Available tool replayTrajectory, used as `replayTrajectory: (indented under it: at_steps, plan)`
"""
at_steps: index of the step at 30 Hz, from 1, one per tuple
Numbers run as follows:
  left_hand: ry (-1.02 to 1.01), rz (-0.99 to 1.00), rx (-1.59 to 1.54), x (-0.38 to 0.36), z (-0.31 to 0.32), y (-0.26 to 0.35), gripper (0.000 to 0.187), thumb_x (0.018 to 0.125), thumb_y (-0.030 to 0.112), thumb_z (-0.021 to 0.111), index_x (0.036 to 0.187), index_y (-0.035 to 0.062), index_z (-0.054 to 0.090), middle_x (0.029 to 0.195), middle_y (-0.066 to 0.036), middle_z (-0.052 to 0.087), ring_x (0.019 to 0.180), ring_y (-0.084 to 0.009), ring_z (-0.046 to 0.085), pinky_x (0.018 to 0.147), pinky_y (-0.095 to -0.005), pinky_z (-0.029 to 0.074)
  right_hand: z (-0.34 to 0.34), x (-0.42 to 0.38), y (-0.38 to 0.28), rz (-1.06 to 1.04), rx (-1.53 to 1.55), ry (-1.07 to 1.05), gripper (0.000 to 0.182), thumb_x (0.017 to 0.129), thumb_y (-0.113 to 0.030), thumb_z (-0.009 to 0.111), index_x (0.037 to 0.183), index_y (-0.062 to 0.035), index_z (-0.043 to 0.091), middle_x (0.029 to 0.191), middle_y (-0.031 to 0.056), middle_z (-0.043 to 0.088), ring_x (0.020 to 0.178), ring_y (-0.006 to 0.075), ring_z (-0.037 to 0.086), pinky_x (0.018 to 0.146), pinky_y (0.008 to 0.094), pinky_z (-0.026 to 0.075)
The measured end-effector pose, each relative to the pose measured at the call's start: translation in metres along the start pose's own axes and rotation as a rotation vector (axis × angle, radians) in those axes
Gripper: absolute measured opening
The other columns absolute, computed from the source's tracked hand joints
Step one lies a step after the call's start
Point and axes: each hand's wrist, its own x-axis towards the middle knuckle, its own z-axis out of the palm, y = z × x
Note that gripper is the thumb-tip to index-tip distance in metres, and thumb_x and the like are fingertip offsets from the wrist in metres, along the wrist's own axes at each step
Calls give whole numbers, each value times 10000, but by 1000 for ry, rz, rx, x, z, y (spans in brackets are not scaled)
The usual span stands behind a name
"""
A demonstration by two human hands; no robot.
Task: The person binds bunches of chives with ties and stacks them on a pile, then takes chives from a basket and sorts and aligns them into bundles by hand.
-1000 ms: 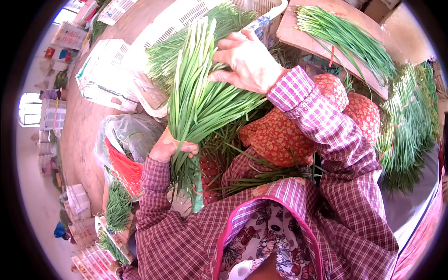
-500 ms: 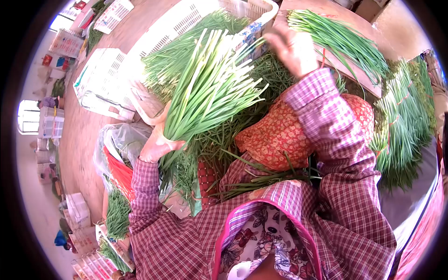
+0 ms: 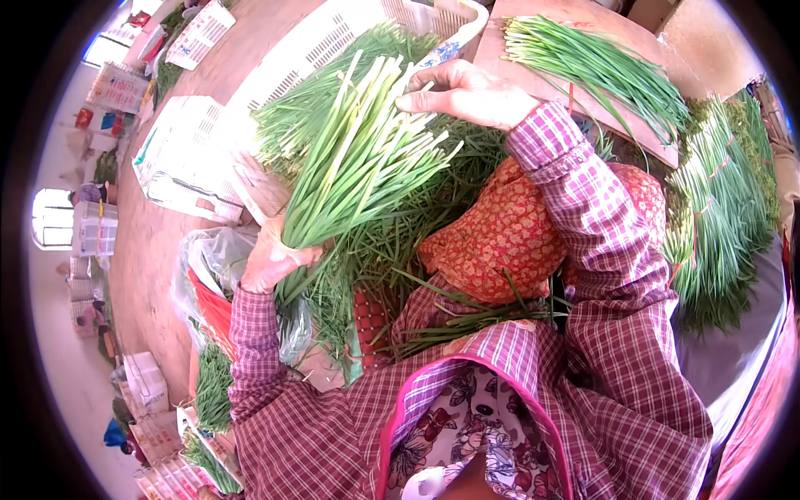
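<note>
Left hand closed around the lower end of a chive bunch, gripping it tight; bunch fans up and away toward far centre, pale stalk ends at the top. Right hand rests on the far right edge of the fan, fingers curled and pinching a few stalk tips; thumb hidden, so how firm the pinch is, cannot tell. Both arms in a purple plaid sleeve.

Bunch sits above a loose chive pile on the lap, stray blades trailing near over the plaid. Just right of the pile, a red floral cloth covers the knees.

Far behind the bunch, a white crate with more chives lying in it, touching the top of the fan in view. Far right of the crate, a board with a flat row of chives, a red band near them. Right edge: a stack of tied bundles, red bands across them.

Left of the left hand, a clear bag with a red mesh bag under it. Farther left, a second white crate on the floor. Near left, small chive heap beside printed boxes.
</note>
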Motion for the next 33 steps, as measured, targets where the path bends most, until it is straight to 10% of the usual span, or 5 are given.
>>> replayTrajectory:
  at_steps: [8, 17, 24, 27, 33]
  plan:
    - [425, 257, 648, 13, -10, 1, 521, 779, -21, 658, 1288, 16, 551, 1104, -45, 665, 952, -110, 617, 837, -257, 507, 10, -12, 6, 20, 447, 132, 286, 917, -141, 602, 1163, 2, 631, 1096, 42, 670, 1044, 118, 587, 998, 274, 407]
    - [448, 394, 252, 20, -20, 5, 607, 839, -49, 613, 1402, -50, 388, 1347, -90, 510, 1155, -155, 523, 995, -274, 415, -24, -34, 24, 79, 371, 811, 413, 883, -241, 645, 1185, 36, 592, 926, 106, 692, 815, 160, 667, 820, 280, 517]
    - [437, 423, -220, 15, -53, -10, 611, 855, 26, 615, 1429, 53, 406, 1245, -76, 595, 1049, -134, 584, 895, -258, 470, -114, -75, 67, 202, -779, 681, 346, 885, -395, 632, 1057, -96, 662, 927, 116, 713, 787, 218, 698, 710, 316, 536]
    - [740, 260, 1194, 10, -52, 1, 642, 820, 55, 632, 1421, 182, 444, 1144, -106, 658, 925, -189, 656, 780, -282, 521, -65, -56, 36, -154, -881, 685, 307, 872, -399, 636, 1058, -158, 672, 847, 105, 692, 752, 243, 677, 679, 346, 531]
    - [831, 457, 1250, 11, -36, 16, 641, 773, -69, 663, 1361, 147, 523, 1199, -59, 649, 1034, -149, 628, 882, -262, 486, -14, -27, -56, -156, -459, 491, 288, 885, -280, 653, 1042, -41, 688, 853, 125, 692, 727, 223, 672, 678, 319, 522]
